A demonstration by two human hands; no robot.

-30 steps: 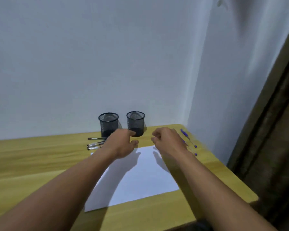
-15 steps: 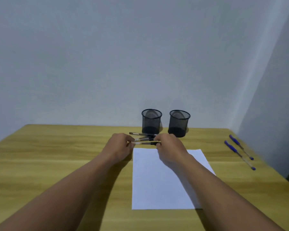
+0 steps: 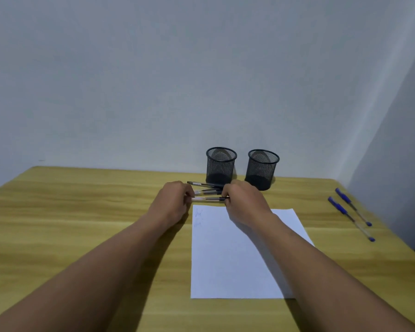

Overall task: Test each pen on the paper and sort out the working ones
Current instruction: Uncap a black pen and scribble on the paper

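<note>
Left hand (image 3: 171, 202) and right hand (image 3: 244, 202) each grip one end of clear pen (image 3: 207, 199); left mesh cup (image 3: 221, 167), right mesh cup (image 3: 262, 170) at counter (image 3: 82, 212) back edge, dark bottoms showing.

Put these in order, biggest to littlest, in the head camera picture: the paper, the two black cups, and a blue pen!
1. Paper: biggest by far.
2. Left black cup and right black cup: they look alike, so a tie.
3. Blue pen: long but very thin, so littlest overall.
</note>
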